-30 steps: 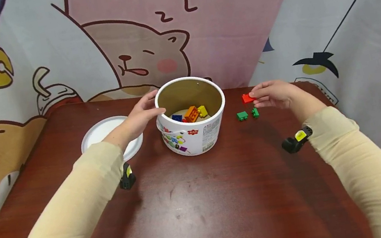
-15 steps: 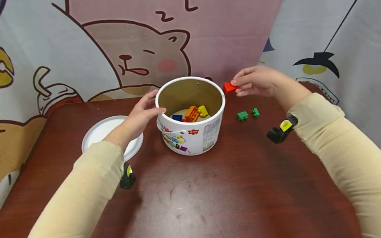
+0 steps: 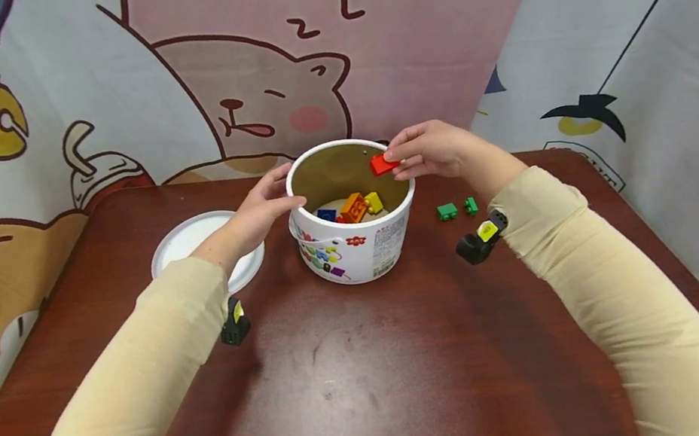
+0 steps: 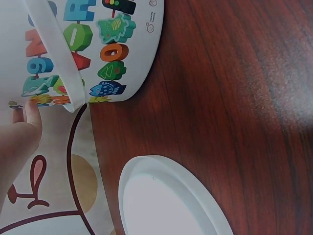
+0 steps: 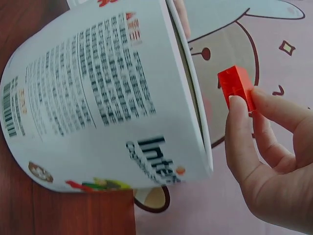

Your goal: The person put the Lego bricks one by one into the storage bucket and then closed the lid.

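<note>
While the right hand (image 3: 431, 149) pinches the red block (image 3: 383, 164) between thumb and fingers, the block juts leftward from that grip, above the bucket (image 3: 356, 256); the left hand (image 3: 253, 218), farther from the block, touches the bucket's opposite side.

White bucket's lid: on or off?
Off. The round white lid lies on the table beside the bucket, whose uncovered mouth shows an orange brick and a yellow brick inside.

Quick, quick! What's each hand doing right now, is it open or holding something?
Left hand: open, touching the white plastic bucket at its rim.
Right hand: closed, pinching a red toy brick.
</note>
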Action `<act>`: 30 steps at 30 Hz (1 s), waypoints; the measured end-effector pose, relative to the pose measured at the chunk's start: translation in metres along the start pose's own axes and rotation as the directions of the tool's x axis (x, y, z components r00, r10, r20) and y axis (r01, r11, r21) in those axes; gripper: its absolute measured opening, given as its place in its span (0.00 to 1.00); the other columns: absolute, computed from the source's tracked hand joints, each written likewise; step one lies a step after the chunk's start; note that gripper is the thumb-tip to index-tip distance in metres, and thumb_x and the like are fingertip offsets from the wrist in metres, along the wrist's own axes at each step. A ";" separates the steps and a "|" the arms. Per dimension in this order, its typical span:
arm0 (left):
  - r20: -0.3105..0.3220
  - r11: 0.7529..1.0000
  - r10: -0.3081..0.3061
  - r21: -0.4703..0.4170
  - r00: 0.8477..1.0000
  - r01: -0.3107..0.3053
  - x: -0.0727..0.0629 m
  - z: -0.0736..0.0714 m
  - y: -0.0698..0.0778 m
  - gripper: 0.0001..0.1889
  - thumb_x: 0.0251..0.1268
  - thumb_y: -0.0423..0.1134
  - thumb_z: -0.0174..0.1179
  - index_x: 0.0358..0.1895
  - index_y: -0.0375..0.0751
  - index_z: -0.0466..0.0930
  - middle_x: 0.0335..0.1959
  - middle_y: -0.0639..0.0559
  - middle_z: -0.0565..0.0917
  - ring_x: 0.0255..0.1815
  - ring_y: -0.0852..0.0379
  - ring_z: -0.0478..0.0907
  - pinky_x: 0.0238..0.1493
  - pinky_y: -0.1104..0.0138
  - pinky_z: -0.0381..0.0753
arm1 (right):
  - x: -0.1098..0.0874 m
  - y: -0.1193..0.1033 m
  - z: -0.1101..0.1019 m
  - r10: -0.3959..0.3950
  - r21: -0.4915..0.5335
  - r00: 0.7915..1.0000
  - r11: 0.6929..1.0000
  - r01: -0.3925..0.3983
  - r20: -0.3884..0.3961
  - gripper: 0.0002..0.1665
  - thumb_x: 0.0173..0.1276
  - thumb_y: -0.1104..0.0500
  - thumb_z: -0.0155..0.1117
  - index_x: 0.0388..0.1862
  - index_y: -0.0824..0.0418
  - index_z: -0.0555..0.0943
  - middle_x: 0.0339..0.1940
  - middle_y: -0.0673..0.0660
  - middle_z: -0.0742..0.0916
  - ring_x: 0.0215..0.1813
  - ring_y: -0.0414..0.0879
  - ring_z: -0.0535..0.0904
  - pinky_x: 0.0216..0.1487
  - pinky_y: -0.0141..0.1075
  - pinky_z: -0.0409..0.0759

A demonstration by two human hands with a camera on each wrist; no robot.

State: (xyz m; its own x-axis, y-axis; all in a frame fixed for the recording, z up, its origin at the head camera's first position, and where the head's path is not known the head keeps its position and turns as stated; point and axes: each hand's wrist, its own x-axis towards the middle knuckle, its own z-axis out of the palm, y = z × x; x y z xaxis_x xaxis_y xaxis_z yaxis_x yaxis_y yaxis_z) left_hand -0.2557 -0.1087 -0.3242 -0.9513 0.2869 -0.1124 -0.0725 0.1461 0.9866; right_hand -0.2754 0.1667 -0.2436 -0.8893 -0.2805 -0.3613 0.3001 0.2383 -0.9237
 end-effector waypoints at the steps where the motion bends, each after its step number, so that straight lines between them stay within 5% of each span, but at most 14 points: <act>1: 0.000 1.000 -0.001 -0.002 1.000 0.001 0.000 0.000 0.000 0.35 0.64 0.32 0.54 0.73 0.46 0.50 0.72 0.40 0.57 0.72 0.46 0.54 0.73 0.53 0.52 | 0.001 0.000 0.002 -0.003 0.001 1.000 1.000 0.003 0.005 0.12 0.66 0.67 0.55 0.24 0.58 0.79 0.24 0.53 0.83 0.25 0.44 0.82 0.31 0.31 0.83; 10: 0.001 1.000 -0.001 -0.001 1.000 0.001 0.000 0.000 -0.001 0.36 0.63 0.32 0.55 0.73 0.46 0.51 0.72 0.41 0.57 0.72 0.46 0.54 0.73 0.53 0.53 | 0.002 0.002 -0.003 -0.038 0.039 0.999 0.999 0.037 0.024 0.07 0.67 0.67 0.55 0.30 0.60 0.77 0.23 0.53 0.83 0.28 0.43 0.83 0.33 0.32 0.83; 23: -0.004 1.000 -0.005 0.000 1.000 0.005 0.000 -0.002 -0.001 0.36 0.63 0.32 0.56 0.73 0.47 0.51 0.72 0.40 0.57 0.73 0.46 0.54 0.73 0.53 0.51 | -0.002 0.041 -0.072 0.012 0.093 0.998 0.996 -0.006 -0.057 0.10 0.69 0.61 0.55 0.27 0.53 0.80 0.26 0.47 0.84 0.30 0.39 0.81 0.35 0.29 0.82; 27: -0.003 1.000 -0.008 0.004 1.000 0.008 0.000 -0.002 -0.001 0.36 0.63 0.33 0.56 0.73 0.47 0.50 0.72 0.41 0.57 0.73 0.46 0.53 0.73 0.52 0.51 | 0.006 0.070 -0.094 0.084 0.099 0.990 0.992 -0.072 -0.117 0.03 0.68 0.57 0.56 0.37 0.55 0.77 0.27 0.45 0.83 0.31 0.37 0.80 0.38 0.29 0.82; 30: 0.001 1.000 -0.008 0.003 1.000 0.008 0.000 -0.002 -0.002 0.36 0.63 0.33 0.55 0.73 0.47 0.50 0.72 0.41 0.56 0.73 0.46 0.53 0.73 0.52 0.51 | 0.010 0.092 -0.106 0.120 0.055 0.979 0.992 -0.112 -0.163 0.18 0.68 0.55 0.56 0.55 0.59 0.70 0.27 0.42 0.81 0.32 0.34 0.80 0.40 0.28 0.82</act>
State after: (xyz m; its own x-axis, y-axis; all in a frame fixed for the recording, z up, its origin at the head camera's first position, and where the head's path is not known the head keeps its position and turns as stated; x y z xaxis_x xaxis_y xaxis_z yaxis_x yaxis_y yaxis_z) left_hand -0.2557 -0.1109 -0.3254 -0.9504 0.2867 -0.1207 -0.0794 0.1516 0.9853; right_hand -0.2933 0.2849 -0.3187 -0.8912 -0.0949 -0.4436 0.4164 0.2167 -0.8830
